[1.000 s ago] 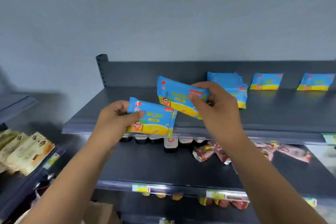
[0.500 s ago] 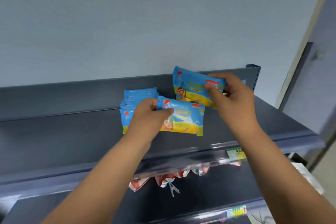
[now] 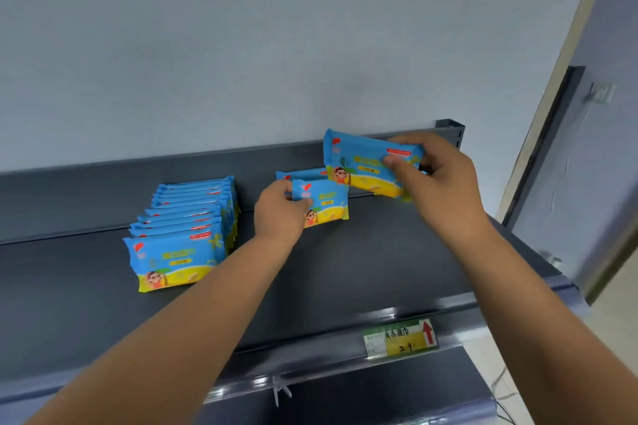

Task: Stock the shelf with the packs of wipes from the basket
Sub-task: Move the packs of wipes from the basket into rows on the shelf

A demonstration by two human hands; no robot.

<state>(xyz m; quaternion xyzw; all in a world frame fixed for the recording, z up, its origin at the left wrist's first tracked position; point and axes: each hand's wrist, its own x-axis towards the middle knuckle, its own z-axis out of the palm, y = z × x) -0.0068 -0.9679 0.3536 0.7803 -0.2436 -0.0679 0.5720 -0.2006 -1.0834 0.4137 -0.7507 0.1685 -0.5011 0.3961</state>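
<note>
Currently, dark grey metal shelf (image 3: pixel 379 269) carries row of blue-and-yellow wipe packs (image 3: pixel 186 238).
Left hand (image 3: pixel 279 214) pinches one pack (image 3: pixel 326 200); right hand (image 3: pixel 440 179) grips second pack (image 3: pixel 362 166).

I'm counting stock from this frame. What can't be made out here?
Head view:
- Basket: outside the frame.
- Rear pack: mostly hidden by the left pack, held by the left hand, and the right pack, held by the right hand.
- Row of packs: overlapping, count uncertain.
- Price tag: print blurred.

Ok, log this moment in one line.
left hand: holds wipes pack | right hand: holds second pack | shelf: row of packs standing
</note>
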